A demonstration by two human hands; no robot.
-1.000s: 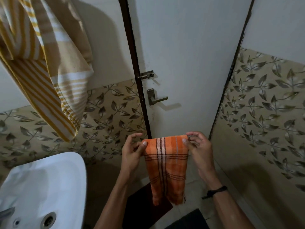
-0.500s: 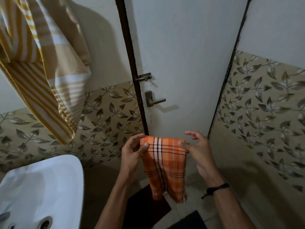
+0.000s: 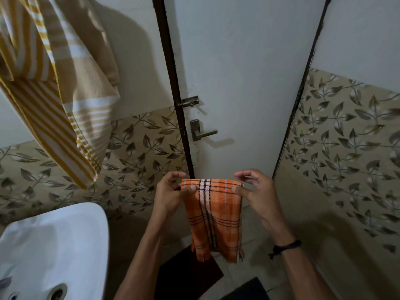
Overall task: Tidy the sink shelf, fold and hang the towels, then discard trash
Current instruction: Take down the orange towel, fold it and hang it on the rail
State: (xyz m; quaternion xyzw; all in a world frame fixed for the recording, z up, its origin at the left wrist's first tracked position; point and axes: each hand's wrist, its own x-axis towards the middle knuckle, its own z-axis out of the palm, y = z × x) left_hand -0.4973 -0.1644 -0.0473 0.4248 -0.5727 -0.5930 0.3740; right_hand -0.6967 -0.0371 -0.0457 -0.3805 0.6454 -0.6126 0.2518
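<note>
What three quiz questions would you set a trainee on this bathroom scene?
1. True or false: only one hand holds the orange towel.
2. The striped towel hangs: A) left of the door; B) right of it; C) on the floor.
3. Fill in: the door handle sits ____ the bolt.
Key: 1 false, the left hand and right hand both pinch its top edge; 2 A; 3 below.
</note>
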